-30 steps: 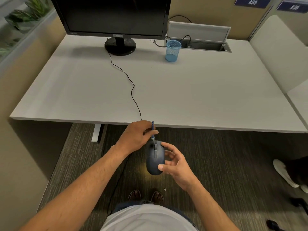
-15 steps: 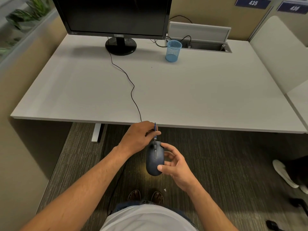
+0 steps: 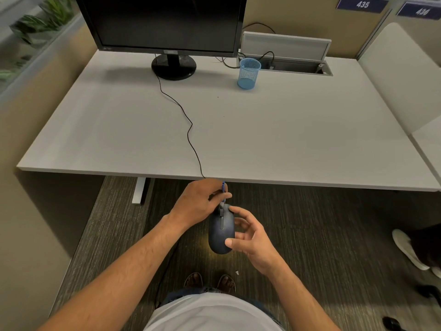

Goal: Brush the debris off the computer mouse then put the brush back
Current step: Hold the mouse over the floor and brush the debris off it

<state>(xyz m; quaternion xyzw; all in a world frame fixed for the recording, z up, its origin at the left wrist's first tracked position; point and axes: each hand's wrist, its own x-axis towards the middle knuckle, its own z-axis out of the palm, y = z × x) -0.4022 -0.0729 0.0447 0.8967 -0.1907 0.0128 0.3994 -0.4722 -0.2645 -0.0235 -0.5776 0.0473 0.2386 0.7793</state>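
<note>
A dark blue computer mouse point(image 3: 220, 231) hangs in the air below the desk's front edge, over the carpet. My right hand point(image 3: 250, 237) holds it from the right side, thumb on its rear and fingers curled round its far flank. My left hand point(image 3: 200, 203) pinches a thin blue brush point(image 3: 223, 189) between thumb and fingers. The brush's handle tip sticks up above the fingers and its lower end meets the mouse's front, near the scroll wheel. The mouse's black cable point(image 3: 188, 132) runs across the desk toward the monitor.
A white desk point(image 3: 286, 139) carries a black monitor point(image 3: 164, 22) at the back and a blue mesh cup point(image 3: 249, 73) beside an open cable tray point(image 3: 293, 65). Another person's white shoe point(image 3: 408, 249) is on the carpet at the right. My own shoes point(image 3: 210, 281) stand below.
Both hands and the mouse have drifted slightly up and toward the desk edge; the brush tip stays working at the mouse's front. The grips are unchanged.
</note>
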